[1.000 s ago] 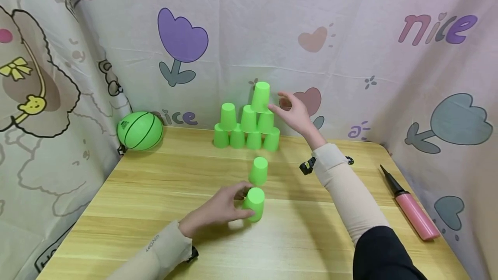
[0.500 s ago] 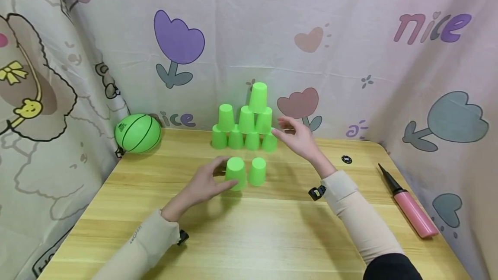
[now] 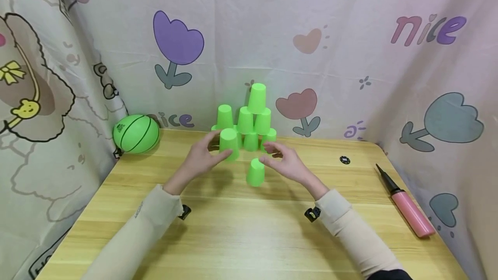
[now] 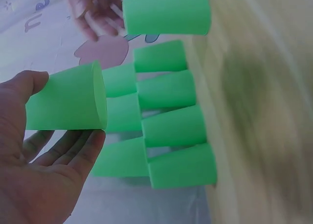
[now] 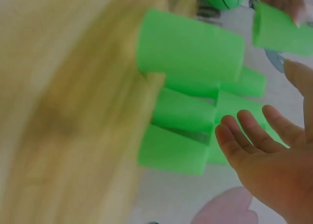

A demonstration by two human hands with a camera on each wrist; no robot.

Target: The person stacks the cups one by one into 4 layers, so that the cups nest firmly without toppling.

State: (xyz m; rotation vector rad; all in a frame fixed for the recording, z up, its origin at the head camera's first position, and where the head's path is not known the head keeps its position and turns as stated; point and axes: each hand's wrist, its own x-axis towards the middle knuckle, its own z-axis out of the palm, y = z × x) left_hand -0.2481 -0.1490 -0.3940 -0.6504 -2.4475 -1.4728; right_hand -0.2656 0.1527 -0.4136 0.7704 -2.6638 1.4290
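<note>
My left hand holds an upside-down green plastic cup in the air, thumb on one side and fingers on the other, as the left wrist view shows. Behind it rises a stack of green cups at the table's back edge: several in the bottom row, three in the second, and one top cup over the right-hand pair. The held cup covers part of the bottom left. Another upside-down cup stands on the table before the stack. Just over its right side hovers my right hand, fingers loosely bent and holding nothing.
A green ball sits at the table's back left corner. At the right lie a black round chip and a pink hand pump with a black nozzle. A printed curtain hangs behind the wooden table.
My left hand has lifted the near cup off the table and carried it forward and left towards the stack. My right hand has drawn back from the top cup, down to the single standing cup.
</note>
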